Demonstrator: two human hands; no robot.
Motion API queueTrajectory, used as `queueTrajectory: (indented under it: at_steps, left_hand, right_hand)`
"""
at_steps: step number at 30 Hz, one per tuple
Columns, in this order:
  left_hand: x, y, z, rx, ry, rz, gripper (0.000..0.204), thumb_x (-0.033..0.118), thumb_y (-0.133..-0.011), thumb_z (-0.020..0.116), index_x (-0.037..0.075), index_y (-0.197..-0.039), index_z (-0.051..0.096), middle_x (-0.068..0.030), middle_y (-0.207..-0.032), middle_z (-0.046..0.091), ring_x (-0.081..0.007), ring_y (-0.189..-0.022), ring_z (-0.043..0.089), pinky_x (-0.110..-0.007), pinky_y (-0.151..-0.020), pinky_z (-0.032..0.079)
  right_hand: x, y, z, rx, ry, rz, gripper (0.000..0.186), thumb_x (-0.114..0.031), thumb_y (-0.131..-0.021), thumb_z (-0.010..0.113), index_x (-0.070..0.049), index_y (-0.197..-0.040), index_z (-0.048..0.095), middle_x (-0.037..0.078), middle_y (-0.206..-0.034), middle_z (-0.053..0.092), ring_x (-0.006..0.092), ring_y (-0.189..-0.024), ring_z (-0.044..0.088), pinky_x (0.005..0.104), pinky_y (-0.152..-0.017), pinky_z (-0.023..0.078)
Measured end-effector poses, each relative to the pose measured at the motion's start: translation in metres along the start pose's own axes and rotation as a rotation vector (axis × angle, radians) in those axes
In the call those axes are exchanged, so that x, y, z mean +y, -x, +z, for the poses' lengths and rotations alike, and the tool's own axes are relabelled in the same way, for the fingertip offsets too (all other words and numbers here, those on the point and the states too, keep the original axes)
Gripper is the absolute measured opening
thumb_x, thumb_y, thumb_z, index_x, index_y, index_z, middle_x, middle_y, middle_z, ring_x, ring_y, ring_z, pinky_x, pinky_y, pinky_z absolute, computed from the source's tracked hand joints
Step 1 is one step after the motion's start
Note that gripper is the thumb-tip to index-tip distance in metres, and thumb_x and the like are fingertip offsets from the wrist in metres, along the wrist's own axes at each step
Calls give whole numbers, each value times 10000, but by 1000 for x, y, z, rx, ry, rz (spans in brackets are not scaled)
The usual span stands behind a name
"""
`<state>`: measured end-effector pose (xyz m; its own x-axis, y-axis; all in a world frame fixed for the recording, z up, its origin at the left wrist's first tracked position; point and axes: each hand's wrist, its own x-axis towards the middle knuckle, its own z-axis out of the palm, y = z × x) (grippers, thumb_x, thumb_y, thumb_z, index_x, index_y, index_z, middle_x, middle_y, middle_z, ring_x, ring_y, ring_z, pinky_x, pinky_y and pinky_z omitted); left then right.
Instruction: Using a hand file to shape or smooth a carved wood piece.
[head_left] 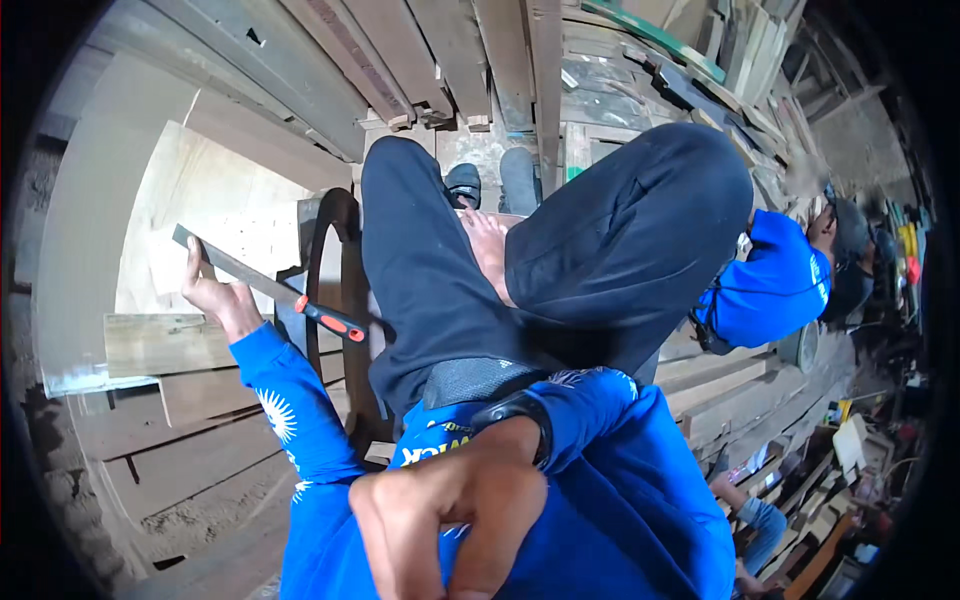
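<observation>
My left hand (pixel 222 303), out at the left, grips a flat metal file (pixel 245 274) by its blade. The thumb presses along the blade near its far end, and the red-and-black handle (pixel 333 322) points toward my left knee. Below the file lie pale wooden boards (pixel 170 345). My right hand (pixel 450 505) is close in front of my chest, with its fingers curled together. Its fingertips run toward the lower edge of the picture, so whatever they may hold is hidden.
A dark curved wooden piece (pixel 333 235) stands beside my left leg. Long planks (pixel 480 65) lie ahead of my feet. At the right, another person in a blue sleeve (pixel 770 285) sits close by. Timber offcuts (pixel 820 500) clutter the lower right.
</observation>
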<state>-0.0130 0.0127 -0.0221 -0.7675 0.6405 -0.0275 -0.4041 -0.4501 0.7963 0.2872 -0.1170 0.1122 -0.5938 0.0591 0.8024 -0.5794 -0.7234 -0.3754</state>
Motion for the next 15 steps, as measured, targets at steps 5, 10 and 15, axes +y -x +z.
queueTrajectory:
  at_steps: [5,10,15]
  left_hand:
    - [3,-2,-9,0,43,26,305,118,-940,629,-75,-1176,632,-155,-1121,680,-266,-1037,665,-406,-929,538]
    - [-7,1,2,-29,88,38,266,15,-924,624,-89,-1169,625,-149,-1105,676,-246,-1020,666,-363,-918,543]
    - [5,5,1,49,55,93,281,38,-911,667,-99,-1156,642,-157,-1107,677,-241,-1035,661,-364,-931,546]
  right_hand:
    - [-45,11,-10,-5,200,-46,196,-121,-920,571,36,-918,687,134,-844,700,260,-713,675,352,-603,534]
    - [-43,-19,45,44,997,-721,249,-161,-948,582,12,-1116,644,129,-1076,664,240,-959,635,355,-803,515]
    - [-24,-38,55,73,1992,-1353,412,-207,-978,585,3,-1333,596,133,-1326,627,224,-1220,591,354,-1005,498]
